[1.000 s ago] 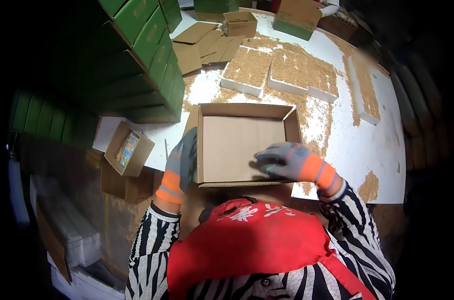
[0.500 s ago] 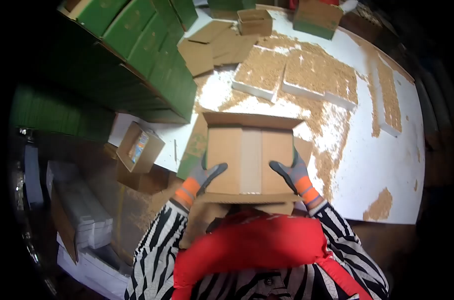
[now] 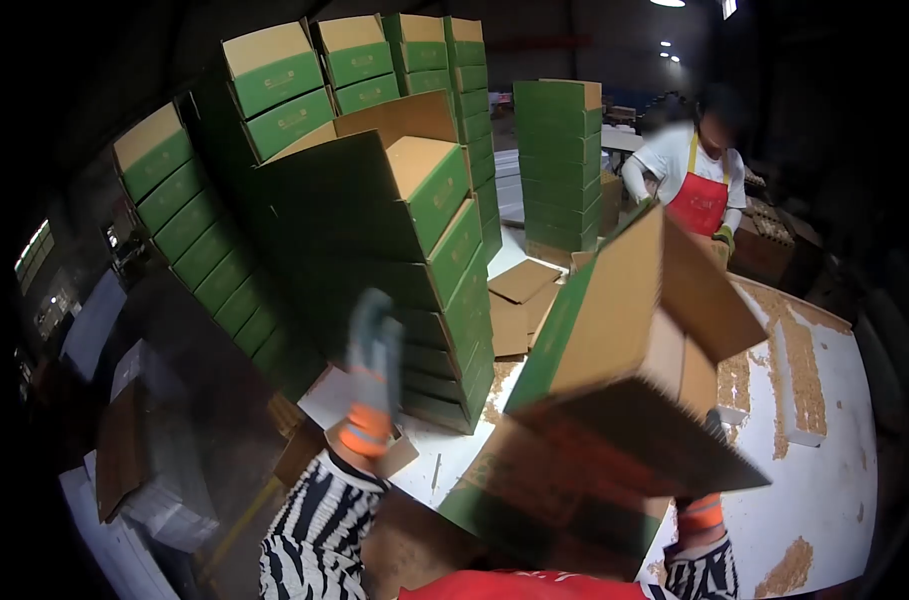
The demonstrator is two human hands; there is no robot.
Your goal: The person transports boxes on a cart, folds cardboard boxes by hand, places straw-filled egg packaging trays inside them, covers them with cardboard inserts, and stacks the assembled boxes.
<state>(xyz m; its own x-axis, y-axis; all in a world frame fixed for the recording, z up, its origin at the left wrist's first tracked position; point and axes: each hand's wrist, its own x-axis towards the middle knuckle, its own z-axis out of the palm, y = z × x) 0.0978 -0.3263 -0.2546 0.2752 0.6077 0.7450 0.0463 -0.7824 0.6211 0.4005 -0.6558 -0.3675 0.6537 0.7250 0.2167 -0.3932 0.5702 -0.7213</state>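
Observation:
A green-and-brown cardboard box [image 3: 604, 335] is tilted in the air in front of me, its flaps standing out. My right hand [image 3: 715, 426] holds it from the right side; most of that hand is hidden behind the box, with the orange cuff showing below. My left hand [image 3: 375, 345] is raised beside the near stack of green boxes [image 3: 454, 300], blurred, fingers stretched upward and apart from the held box. Beneath the held box is another green-and-brown box [image 3: 564, 490], partly in shadow.
More green box stacks rise at the left [image 3: 199, 240] and back [image 3: 559, 165]. Flattened cardboard [image 3: 519, 283] lies on the white table [image 3: 834, 480], with crumb-covered white blocks [image 3: 802, 385] at right. A co-worker in a red apron [image 3: 696, 203] stands behind the table.
The view has lifted, showing the stacks and co-worker. The box has gone from level between both hands to raised and tilted at the right. My left hand has let go and moved up.

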